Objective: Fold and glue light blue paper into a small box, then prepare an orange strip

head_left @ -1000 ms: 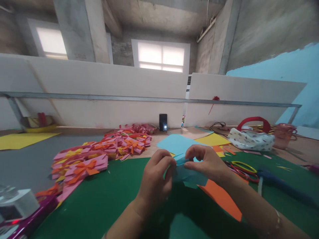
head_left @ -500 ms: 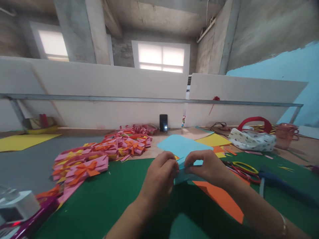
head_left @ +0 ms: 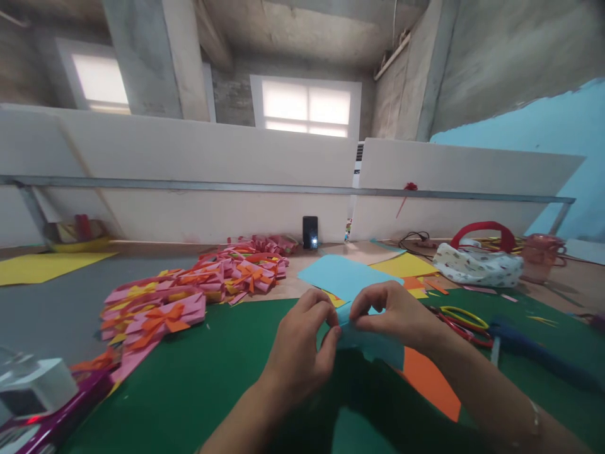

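Both hands meet at a piece of light blue paper [head_left: 373,345] held above the green mat [head_left: 227,378]. My left hand [head_left: 302,343] pinches its left edge between thumb and fingers. My right hand [head_left: 390,315] pinches the same edge a little to the right, thumb below and fingers above. A narrow fold seems to run along that edge, partly covered by the fingers. Under the right forearm lies an orange sheet [head_left: 432,384]. Just beyond the hands rests another light blue sheet [head_left: 345,275].
To the left lies a pile of pink and orange folded paper pieces [head_left: 222,277]. Scissors [head_left: 466,321] and a dark blue hot glue gun [head_left: 534,353] lie at right. A phone [head_left: 310,232] leans at the back, near a patterned fabric basket [head_left: 477,265] and a pink cup [head_left: 541,258].
The held blue paper has turned so its lower part spreads to the right, over part of the orange sheet. My left thumb has shifted down and its fingers have opened slightly.
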`<state>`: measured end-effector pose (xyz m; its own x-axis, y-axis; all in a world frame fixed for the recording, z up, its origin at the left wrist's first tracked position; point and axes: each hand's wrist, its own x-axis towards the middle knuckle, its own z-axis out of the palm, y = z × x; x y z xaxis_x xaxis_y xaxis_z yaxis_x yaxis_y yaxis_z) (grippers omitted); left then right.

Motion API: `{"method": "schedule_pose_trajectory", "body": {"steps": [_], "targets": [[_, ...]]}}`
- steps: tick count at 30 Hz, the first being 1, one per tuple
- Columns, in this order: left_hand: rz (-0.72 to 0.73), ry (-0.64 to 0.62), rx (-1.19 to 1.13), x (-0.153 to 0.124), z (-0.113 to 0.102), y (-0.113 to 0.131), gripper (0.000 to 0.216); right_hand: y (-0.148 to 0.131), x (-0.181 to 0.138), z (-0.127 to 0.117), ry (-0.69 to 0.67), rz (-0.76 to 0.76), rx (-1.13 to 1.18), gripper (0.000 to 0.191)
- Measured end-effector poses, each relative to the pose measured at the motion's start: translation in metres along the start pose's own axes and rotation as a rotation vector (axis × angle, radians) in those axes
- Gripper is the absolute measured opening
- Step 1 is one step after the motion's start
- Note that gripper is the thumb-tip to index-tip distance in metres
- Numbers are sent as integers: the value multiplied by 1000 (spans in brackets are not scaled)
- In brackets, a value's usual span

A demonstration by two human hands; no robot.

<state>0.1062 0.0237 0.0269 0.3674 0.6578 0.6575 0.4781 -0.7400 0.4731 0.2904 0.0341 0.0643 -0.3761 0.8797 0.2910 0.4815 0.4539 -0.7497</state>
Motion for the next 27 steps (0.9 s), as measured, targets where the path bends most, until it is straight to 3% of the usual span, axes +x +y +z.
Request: {"method": "schedule_pose_trajectory", "body": {"steps": [7, 9, 13, 21, 24, 27], "targets": [[53, 161, -27, 0, 6, -1, 10, -1, 0, 4, 87, -74, -75, 1], [-16, 180, -91, 1, 7, -3, 14, -2, 0, 3, 119, -77, -64, 1], [-266, 129, -221, 3, 9, -2, 50, -3, 1, 2, 175, -23, 21, 3], [-337, 58, -181, 2, 10, 1, 30, 2, 1, 9, 174, 74, 237, 13], [-265, 155, -193, 2, 11, -3, 43, 2, 0, 10, 205, 45, 221, 10], [-35, 222, -78, 2, 9, -9, 24, 0, -1, 9, 213, -24, 136, 4]]}}
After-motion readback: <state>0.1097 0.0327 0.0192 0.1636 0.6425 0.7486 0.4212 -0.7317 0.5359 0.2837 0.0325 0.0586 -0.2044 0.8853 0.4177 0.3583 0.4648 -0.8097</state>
